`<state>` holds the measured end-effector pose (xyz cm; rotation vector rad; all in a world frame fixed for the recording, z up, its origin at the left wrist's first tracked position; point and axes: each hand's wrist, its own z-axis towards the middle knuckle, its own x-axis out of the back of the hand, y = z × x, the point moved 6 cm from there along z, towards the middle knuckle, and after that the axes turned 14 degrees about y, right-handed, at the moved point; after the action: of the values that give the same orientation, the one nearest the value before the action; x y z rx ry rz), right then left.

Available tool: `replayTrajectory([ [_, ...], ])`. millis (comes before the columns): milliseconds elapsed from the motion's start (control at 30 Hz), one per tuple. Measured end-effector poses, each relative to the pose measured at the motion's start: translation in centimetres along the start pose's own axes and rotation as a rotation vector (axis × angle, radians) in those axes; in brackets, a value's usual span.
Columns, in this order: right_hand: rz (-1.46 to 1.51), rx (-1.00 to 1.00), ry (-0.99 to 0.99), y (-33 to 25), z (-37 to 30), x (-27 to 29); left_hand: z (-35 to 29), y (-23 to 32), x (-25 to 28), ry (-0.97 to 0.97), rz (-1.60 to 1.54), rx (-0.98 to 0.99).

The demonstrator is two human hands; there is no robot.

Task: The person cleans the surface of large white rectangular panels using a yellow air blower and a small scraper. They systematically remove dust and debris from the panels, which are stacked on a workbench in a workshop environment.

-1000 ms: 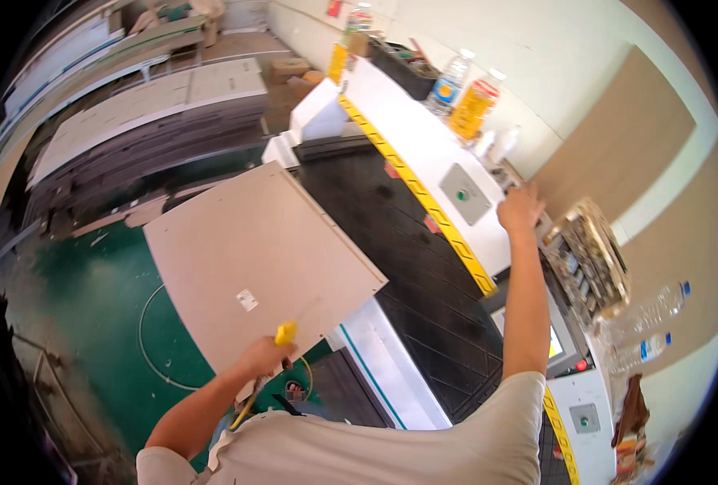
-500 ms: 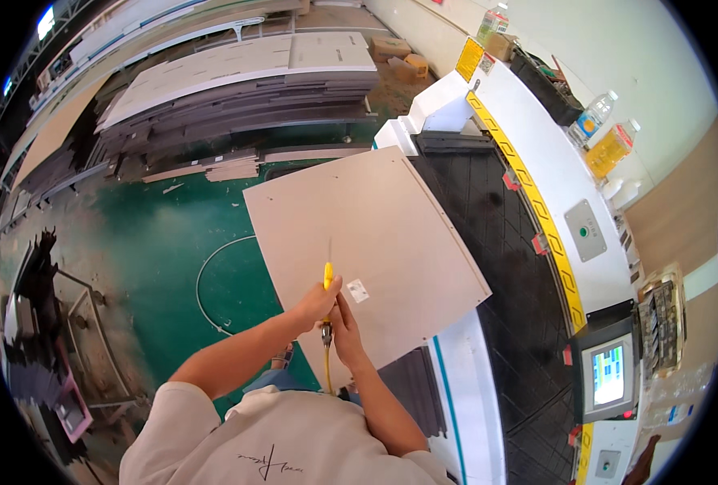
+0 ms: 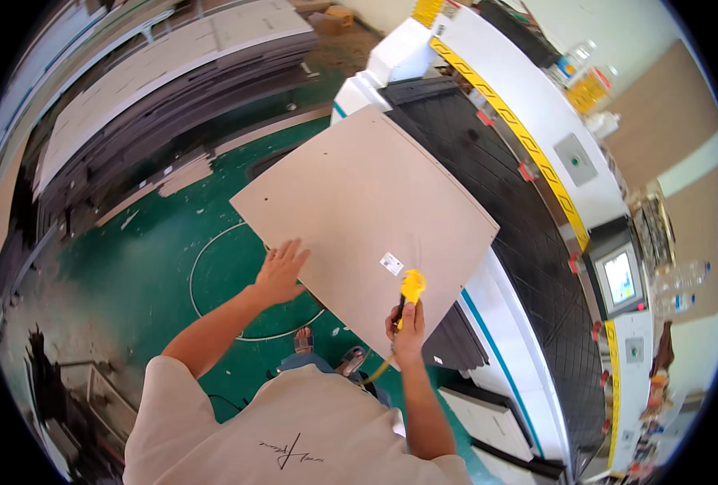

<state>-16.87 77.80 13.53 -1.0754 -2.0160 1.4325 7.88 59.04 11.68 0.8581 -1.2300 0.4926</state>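
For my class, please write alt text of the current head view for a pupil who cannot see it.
A person's right hand grips a yellow-headed tool over a pale board, the left hand spread at the board's left edge. To the right stands a white machine with a black bed and a small lit screen.

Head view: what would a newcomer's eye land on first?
Probably the big pale board in the middle, with the left hand spread at its left edge. Next, the bright yellow tool in the right hand, over the board's lower right part. After that, the yellow strip along the white machine at upper right, and the green floor at left.
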Motion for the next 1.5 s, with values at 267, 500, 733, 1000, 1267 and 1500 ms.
replayTrajectory([
  [267,0.022,-0.104,0.088,-2.3,-5.5,19.3,1.3,-1.4,-6.9,0.171,0.341,-0.349],
  [500,-0.128,-0.248,-0.157,2.8,-18.5,25.6,1.3,1.3,-5.7,-0.017,0.515,-0.351],
  [733,0.321,-0.419,0.029,10.8,-20.2,28.0,0.2,-0.5,-9.7,0.103,0.678,-0.339],
  [1000,0.394,-0.548,0.124,16.6,-22.9,33.5,-8.8,2.5,-8.4,0.16,0.621,-0.289],
  [1267,0.158,-0.465,-0.193,14.6,-24.2,34.4,-11.4,4.8,-8.4,0.159,0.456,-0.11],
  [1500,0.218,-0.558,-0.085,19.1,-24.3,38.1,-11.8,12.7,-9.0,0.12,0.341,-0.402],
])
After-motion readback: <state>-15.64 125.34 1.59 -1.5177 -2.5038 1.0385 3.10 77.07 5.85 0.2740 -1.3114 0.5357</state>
